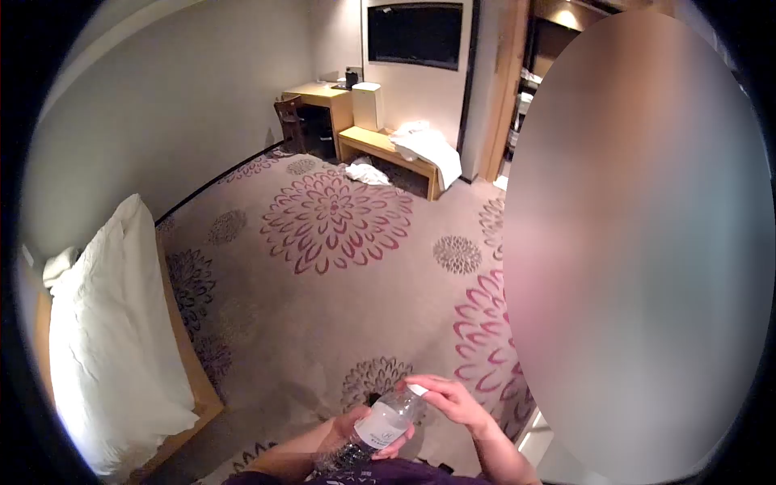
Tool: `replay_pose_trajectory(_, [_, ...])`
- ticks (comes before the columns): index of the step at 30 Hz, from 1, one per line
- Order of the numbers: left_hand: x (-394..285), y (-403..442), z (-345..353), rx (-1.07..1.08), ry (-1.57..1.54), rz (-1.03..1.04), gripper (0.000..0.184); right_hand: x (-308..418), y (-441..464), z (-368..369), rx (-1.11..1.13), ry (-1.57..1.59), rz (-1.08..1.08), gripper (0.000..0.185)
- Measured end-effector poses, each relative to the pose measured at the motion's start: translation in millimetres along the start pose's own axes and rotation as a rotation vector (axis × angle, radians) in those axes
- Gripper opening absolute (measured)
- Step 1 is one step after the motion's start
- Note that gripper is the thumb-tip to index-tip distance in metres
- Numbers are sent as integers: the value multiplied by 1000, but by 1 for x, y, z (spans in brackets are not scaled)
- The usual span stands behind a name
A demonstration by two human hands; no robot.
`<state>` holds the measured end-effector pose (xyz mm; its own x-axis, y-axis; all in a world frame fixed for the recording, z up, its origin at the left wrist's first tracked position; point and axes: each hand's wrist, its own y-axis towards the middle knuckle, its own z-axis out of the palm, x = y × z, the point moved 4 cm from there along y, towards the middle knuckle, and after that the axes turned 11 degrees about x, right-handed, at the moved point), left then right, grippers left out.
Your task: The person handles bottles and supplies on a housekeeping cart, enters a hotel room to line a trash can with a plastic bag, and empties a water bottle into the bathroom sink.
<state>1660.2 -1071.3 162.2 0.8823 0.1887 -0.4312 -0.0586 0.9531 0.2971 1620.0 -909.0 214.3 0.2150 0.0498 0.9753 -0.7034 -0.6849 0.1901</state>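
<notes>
Close to my body, a clear plastic water bottle with a white label is tilted, its neck pointing up and to the right. My left hand wraps round the bottle's body, with fingertips showing past the label. At the neck, the fingers of my right hand are closed on the white cap. The cap sits on the bottle's mouth.
At left stands a bed with white bedding on a wooden frame. A wooden bench with white cloth, a desk and a chair line the far wall. A large blurred area covers the right side.
</notes>
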Motion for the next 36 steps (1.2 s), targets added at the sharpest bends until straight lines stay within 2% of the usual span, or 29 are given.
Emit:
replay_pose_trajectory(1, [-17, -2, -16, -5, -25, 29, 87, -10, 14, -18, -3, -112, 84, 32])
replay_pose_trajectory(3, [-48, -24, -73, -229, 128, -174, 78, -27, 41, -52, -21, -329, 257, 30])
replay_pose_trajectory(4, [-62, -36, -103, -339, 198, -272, 74, -34, 54, -68, 27, -376, 493, 32])
replay_pose_trajectory(7, [-120, -43, -176, -444, 402, -513, 63, -97, 79, -107, -56, -331, 481, 25])
replay_pose_trajectory(8, [-140, -29, -191, -358, 511, -541, 60, -109, 90, -123, -145, -389, 420, 26])
replay_pose_trajectory(9, [-167, -19, -207, -331, 643, -543, 60, -121, 102, -135, -215, -429, 353, 27])
replay_pose_trajectory(11, [-221, -7, -223, -371, 881, -513, 61, -167, 124, -170, -218, -531, 510, 39])
replay_pose_trajectory(12, [-248, -3, -234, -371, 1130, -514, 60, -191, 137, -190, -199, -583, 580, 45])
replay_pose_trajectory(13, [-271, -1, -246, -383, 1366, -539, 60, -210, 149, -201, -200, -570, 622, 44])
replay_pose_trajectory(15, [-302, -16, -270, -710, 1645, -686, 62, -244, 185, -217, -140, -424, 680, 41])
replay_pose_trajectory(18, [-339, -50, -283, -831, 2066, -469, 70, -302, 231, -225, -80, -136, 741, 38])
replay_pose_trajectory(21, [-356, -78, -301, -1120, 1985, -569, 64, -356, 266, -232, -14, 136, 767, 35])
replay_pose_trajectory(23, [-378, -103, -346, -1207, 1772, -816, 60, -387, 294, -234, 51, 319, 750, 34])
replay_pose_trajectory(24, [-390, -119, -351, -1293, 1810, -768, 59, -405, 305, -235, 71, 373, 739, 33])
replay_pose_trajectory(26, [-428, -150, -344, -1459, 1775, -617, 55, -384, 364, -238, 7, 341, 897, 30])
replay_pose_trajectory(29, [-410, -245, -420, -1681, 1153, -239, 45, -469, 413, -292, 200, 300, 1001, 49])
replay_pose_trajectory(31, [-369, -315, -466, -1841, 794, 15, 39, -562, 448, -348, 398, -180, 774, 52])
replay_pose_trajectory(32, [-377, -333, -451, -1784, 853, -77, 37, -556, 477, -368, 556, -561, 708, 57])
replay_pose_trajectory(33, [-372, -351, -439, -1864, 680, -98, 36, -547, 506, -387, 683, -950, 615, 61])
replay_pose_trajectory(34, [-368, -367, -430, -1955, 479, -54, 36, -534, 540, -418, 462, -1049, 572, 66])
replay_pose_trajectory(35, [-369, -378, -417, -2018, 308, 19, 35, -619, 556, -477, 409, -922, 687, 67])
replay_pose_trajectory(36, [-372, -385, -408, -2058, 180, 94, 34, -615, 596, -523, 234, -921, 695, 57])
